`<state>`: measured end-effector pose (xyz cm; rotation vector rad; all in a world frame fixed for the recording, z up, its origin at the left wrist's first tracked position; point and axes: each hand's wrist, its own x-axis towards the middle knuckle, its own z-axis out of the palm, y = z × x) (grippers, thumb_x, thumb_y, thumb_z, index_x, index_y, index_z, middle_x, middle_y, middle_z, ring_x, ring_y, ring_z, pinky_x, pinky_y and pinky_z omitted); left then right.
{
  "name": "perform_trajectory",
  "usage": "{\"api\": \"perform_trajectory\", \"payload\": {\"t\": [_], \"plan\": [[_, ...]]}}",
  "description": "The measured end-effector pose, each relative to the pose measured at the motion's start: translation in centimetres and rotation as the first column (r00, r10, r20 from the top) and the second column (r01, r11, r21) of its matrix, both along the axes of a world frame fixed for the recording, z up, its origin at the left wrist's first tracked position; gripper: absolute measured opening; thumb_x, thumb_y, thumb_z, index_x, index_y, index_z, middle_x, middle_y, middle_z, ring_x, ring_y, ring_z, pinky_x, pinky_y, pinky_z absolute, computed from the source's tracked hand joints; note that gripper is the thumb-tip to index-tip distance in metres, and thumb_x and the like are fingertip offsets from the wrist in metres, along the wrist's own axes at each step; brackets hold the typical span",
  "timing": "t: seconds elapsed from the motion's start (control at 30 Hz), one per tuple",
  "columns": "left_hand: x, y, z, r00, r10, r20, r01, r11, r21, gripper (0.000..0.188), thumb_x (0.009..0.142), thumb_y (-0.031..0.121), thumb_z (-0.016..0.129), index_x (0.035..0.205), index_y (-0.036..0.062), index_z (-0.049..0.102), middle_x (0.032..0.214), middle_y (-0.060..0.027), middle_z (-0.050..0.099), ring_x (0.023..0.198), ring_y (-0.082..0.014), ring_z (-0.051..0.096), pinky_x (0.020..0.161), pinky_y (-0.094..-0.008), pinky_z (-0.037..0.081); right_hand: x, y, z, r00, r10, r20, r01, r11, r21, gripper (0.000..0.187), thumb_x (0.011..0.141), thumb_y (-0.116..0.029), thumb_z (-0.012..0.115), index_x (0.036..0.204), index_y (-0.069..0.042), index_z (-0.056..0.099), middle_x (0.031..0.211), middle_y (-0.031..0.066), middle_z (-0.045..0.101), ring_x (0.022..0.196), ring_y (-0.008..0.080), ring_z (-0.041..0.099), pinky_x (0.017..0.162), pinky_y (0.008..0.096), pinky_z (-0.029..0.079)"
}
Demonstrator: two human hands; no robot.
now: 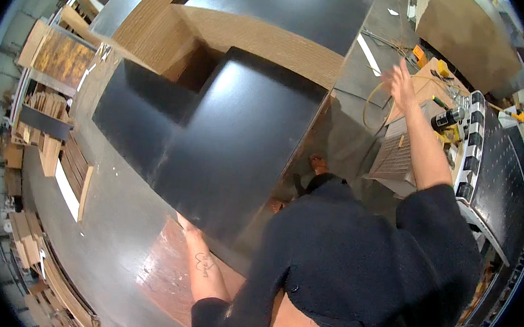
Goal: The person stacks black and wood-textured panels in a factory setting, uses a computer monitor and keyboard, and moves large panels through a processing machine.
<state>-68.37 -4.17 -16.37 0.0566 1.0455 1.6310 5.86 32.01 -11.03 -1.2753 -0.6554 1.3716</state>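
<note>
A glossy black panel (pixel 239 143) lies in front of me against a large wood-grain cabinet carcass (pixel 266 42). At its near left corner my left hand (pixel 187 222) grips the edge, with the fingers mostly hidden under the panel. Out to the right, my right hand (pixel 400 85) is raised over the side of a workbench (pixel 428 84). Its fingers are slightly blurred but look spread, with nothing in them. A black cylindrical tool (pixel 446 119) sits on the bench to the right of that forearm.
Yellow tools (pixel 419 54) and a thin yellow hose (pixel 370 107) lie around the bench. A perforated black surface (pixel 503 166) stands at far right. Stacked boards (pixel 45 107) line the left side, and a reddish-brown sheet (pixel 169 267) lies on the floor by my left forearm.
</note>
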Motion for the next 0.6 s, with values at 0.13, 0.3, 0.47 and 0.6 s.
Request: {"api": "perform_trajectory", "payload": {"t": [0.13,0.3,0.47,0.6], "plan": [[-4.4,-2.3,1.7,0.956,0.291,-0.044,-0.289,0.899,-0.328,0.089,0.104,0.071,0.027,0.165,0.0063,0.023,0.169,-0.0169,0.027,0.154,-0.0383,0.026,0.126,-0.0518,0.021,-7.1,11.1,9.1,0.944,0.016,0.330,-0.051,0.994,0.097,0.107,0.089,-0.075,0.064,0.159,0.000,0.036,0.161,0.0255,0.039,0.143,0.0387,0.045,0.117,0.0508,0.036],[2.8,4.9,10.4,0.442,0.171,-0.881,-0.431,0.902,-0.041,0.086,0.105,0.054,0.046,0.164,-0.0010,0.017,0.164,-0.0230,0.034,0.150,-0.0372,0.036,0.124,-0.0537,0.025,-2.5,20.8,11.8,0.768,-0.162,0.619,0.065,0.982,0.177,0.115,0.081,-0.077,0.071,0.155,0.006,0.040,0.159,0.0295,0.039,0.149,0.0365,0.039,0.118,0.0473,0.037],[22.9,17.7,18.4,0.734,-0.220,-0.642,0.045,0.960,-0.277,0.052,0.108,0.039,0.050,0.147,0.0040,0.050,0.147,-0.0168,0.057,0.130,-0.0317,0.059,0.114,-0.0445,0.040,0.6,26.3,10.6,0.692,0.062,0.719,-0.215,0.969,0.123,0.112,0.076,-0.078,0.073,0.146,0.007,0.054,0.154,0.0293,0.047,0.144,0.0406,0.046,0.117,0.0488,0.040],[29.3,23.3,16.8,0.603,-0.555,-0.574,0.526,0.817,-0.237,0.070,0.108,0.057,0.046,0.153,0.0035,0.043,0.151,-0.0207,0.052,0.137,-0.0367,0.054,0.113,-0.0474,0.041,-1.0,27.2,10.2,0.614,0.107,0.782,-0.314,0.942,0.117,0.107,0.075,-0.079,0.072,0.139,0.006,0.062,0.148,0.0291,0.055,0.141,0.0412,0.049,0.117,0.0476,0.040]]}}
